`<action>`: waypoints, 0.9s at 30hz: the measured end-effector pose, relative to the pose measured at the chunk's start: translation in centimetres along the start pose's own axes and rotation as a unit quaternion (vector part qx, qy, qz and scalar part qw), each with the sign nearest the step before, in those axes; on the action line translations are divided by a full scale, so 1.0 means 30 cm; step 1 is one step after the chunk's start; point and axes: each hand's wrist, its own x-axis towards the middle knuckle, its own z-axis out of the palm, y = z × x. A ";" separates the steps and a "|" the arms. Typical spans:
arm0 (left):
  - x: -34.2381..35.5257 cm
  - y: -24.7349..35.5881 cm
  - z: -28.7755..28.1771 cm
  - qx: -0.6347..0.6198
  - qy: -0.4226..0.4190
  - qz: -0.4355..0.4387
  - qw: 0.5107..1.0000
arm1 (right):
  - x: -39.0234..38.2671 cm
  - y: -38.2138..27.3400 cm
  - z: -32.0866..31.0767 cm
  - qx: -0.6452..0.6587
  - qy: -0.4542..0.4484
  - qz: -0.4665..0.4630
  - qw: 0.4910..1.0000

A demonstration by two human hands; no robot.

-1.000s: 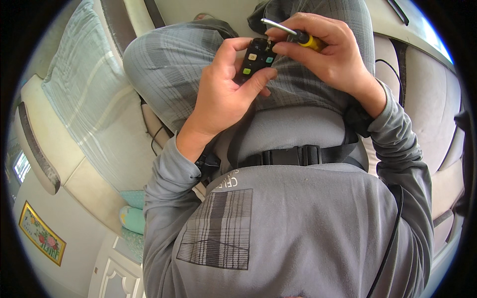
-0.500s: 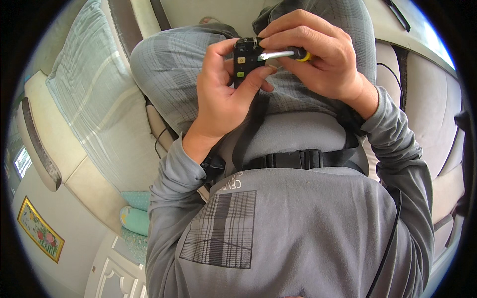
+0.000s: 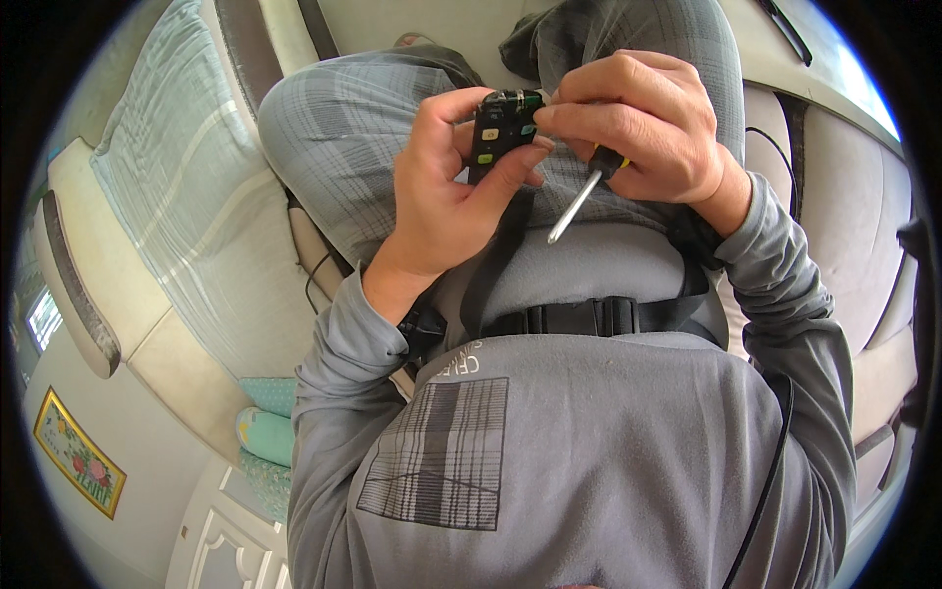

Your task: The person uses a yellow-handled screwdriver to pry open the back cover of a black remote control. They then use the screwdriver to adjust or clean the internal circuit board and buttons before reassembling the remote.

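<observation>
- Small black device (image 3: 507,140), one: upright in front of the person above the lap, with three coloured buttons in sight, one cream (image 3: 491,134), one green (image 3: 485,158) and one teal (image 3: 528,130).
- Left hand (image 3: 442,201), one of two: its fingers grip the device, the thumb pressed across the lower right of the button face, the index finger bent along the left edge near the top, and others partly hidden behind.
- Right hand (image 3: 659,133): two fingertips meet at the device's upper right corner, just above the teal button; whether they pinch a loose part there or only touch the casing is too small to tell.
- Screwdriver (image 3: 576,206), one: its black and yellow handle is clasped in the curled right fingers, the bare metal shaft slanting down and left, tip well apart from the device.
- Below the hands: two legs in plaid trousers (image 3: 334,128), and one black buckle (image 3: 582,316) on a strap at the waist.
- Round about: one framed flower picture (image 3: 78,456) on the wall at lower left, and one long black object (image 3: 785,31) on the pale surface (image 3: 834,74) at upper right.
</observation>
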 end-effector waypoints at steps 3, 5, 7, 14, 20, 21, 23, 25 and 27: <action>-0.001 -0.004 0.006 -0.017 0.009 0.004 1.000 | -0.003 0.002 -0.004 -0.002 -0.006 -0.014 1.000; -0.001 -0.009 0.006 -0.007 0.007 0.015 1.000 | -0.004 0.003 -0.004 -0.001 -0.008 -0.017 1.000; -0.002 -0.012 0.005 -0.003 0.007 0.018 1.000 | -0.005 0.006 -0.005 -0.002 -0.009 -0.025 1.000; -0.009 -0.007 0.005 -0.009 0.009 0.002 1.000 | -0.008 0.013 0.006 0.002 -0.002 -0.042 0.999; -0.008 -0.007 -0.001 -0.005 -0.001 -0.004 1.000 | 0.000 0.009 -0.001 0.018 -0.006 -0.038 0.999; -0.008 -0.008 -0.001 -0.002 -0.002 -0.003 1.000 | 0.001 0.008 -0.002 0.022 -0.009 -0.037 0.999; -0.012 -0.007 0.004 -0.031 0.014 -0.016 0.999 | 0.002 0.006 -0.004 0.030 -0.013 -0.033 0.999; -0.012 -0.007 0.005 -0.042 0.023 -0.025 0.999 | 0.002 0.005 -0.002 0.032 -0.014 -0.029 0.999; -0.010 -0.006 0.004 -0.035 0.022 -0.027 0.999 | 0.001 0.005 0.002 0.031 -0.012 -0.029 0.999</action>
